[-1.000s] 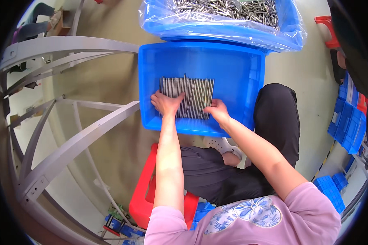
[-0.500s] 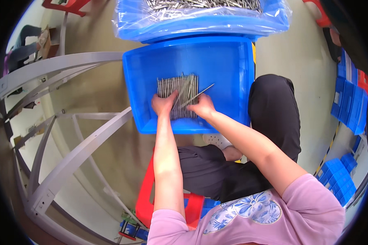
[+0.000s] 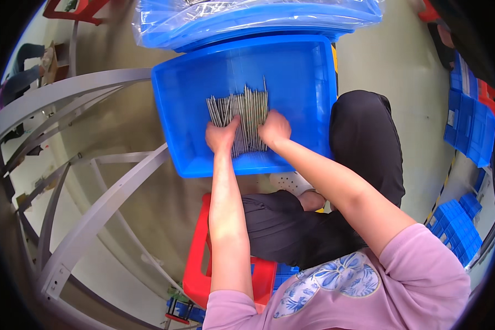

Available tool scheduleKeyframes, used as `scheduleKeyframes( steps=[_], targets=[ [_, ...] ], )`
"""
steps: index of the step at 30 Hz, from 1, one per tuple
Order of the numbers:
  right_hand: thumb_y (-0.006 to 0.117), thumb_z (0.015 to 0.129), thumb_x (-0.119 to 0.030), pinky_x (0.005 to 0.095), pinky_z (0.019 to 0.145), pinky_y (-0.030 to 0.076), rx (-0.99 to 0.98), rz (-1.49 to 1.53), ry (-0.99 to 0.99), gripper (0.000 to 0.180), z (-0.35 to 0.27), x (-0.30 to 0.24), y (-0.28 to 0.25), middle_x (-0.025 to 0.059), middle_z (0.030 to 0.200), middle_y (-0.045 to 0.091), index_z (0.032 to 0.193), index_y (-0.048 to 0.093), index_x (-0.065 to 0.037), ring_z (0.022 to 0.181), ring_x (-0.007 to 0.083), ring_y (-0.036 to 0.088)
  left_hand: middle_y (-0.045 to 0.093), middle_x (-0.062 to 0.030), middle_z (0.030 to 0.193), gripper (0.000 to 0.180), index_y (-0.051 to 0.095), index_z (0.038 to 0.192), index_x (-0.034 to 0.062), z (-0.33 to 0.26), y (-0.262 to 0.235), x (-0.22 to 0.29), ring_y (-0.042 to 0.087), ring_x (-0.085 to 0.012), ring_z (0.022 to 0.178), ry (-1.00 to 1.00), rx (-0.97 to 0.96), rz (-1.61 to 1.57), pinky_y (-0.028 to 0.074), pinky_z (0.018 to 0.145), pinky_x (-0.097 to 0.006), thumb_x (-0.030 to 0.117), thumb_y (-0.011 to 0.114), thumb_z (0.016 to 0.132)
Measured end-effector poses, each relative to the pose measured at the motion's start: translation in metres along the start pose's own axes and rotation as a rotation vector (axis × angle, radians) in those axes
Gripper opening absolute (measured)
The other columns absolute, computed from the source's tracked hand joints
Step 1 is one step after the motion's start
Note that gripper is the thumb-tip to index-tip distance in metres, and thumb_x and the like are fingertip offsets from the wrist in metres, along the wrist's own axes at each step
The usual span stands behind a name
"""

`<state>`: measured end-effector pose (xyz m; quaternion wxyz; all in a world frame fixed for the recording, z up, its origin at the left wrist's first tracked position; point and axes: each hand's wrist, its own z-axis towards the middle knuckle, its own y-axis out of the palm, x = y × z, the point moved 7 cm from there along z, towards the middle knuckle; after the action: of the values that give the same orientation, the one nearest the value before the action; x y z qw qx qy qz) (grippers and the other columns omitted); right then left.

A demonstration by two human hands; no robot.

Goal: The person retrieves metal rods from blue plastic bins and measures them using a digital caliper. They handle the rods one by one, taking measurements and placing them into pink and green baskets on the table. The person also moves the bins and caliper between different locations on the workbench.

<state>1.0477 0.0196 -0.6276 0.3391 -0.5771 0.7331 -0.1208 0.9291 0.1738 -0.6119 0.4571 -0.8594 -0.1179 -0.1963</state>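
Note:
Thin silvery metal rods (image 3: 249,118) lie side by side in a dense bundle inside a blue plastic bin (image 3: 294,63). Their far ends are uneven, and one near the right edge sticks out farther than the others. My left hand (image 3: 221,136) grips the bundle's left side, its thumb lying over the rods and its other fingers partly hidden. At the right side, my right hand (image 3: 275,128) is closed against the outer rods. Its fingertips are hard to make out.
Beyond the bin stands another blue bin (image 3: 258,27) lined with clear plastic, with metal pieces at the top edge. A grey metal frame (image 3: 110,190) rises on the left. My knee in black trousers (image 3: 366,143) is close on the right. Under me is a red stool (image 3: 195,269).
The loose rod that slanted from my right hand now stands in line with the others at the bundle's right. My right hand has moved up against that side. The view has shifted slightly.

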Motion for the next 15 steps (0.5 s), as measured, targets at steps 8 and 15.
scheduleKeyframes(
  steps=[8,15],
  targets=[
    [0.061,0.069,-0.014,0.044,0.079,0.044,0.06,0.086,-0.153,0.033,-0.02,-0.006,0.012,0.02,0.101,0.051,0.096,0.049,0.0,0.093,0.0372,0.053,0.06,-0.0229,0.095,0.081,0.053,0.101,-0.0078,-0.011,0.008,0.014,0.059,-0.0342,0.089,0.068,0.147,0.257,0.046,0.078,-0.037,0.049,0.076,0.049],
    [0.067,0.065,-0.021,0.0423,0.079,0.043,-0.012,0.261,-0.138,0.037,-0.002,0.009,0.009,0.0207,0.092,0.058,0.092,0.055,0.0,0.091,0.036,0.055,0.063,-0.0199,0.09,0.067,0.057,0.095,-0.0052,-0.012,0.018,0.014,0.061,-0.0301,0.084,0.031,0.003,-0.026,0.047,0.075,-0.035,0.043,0.076,0.052]
  ],
)
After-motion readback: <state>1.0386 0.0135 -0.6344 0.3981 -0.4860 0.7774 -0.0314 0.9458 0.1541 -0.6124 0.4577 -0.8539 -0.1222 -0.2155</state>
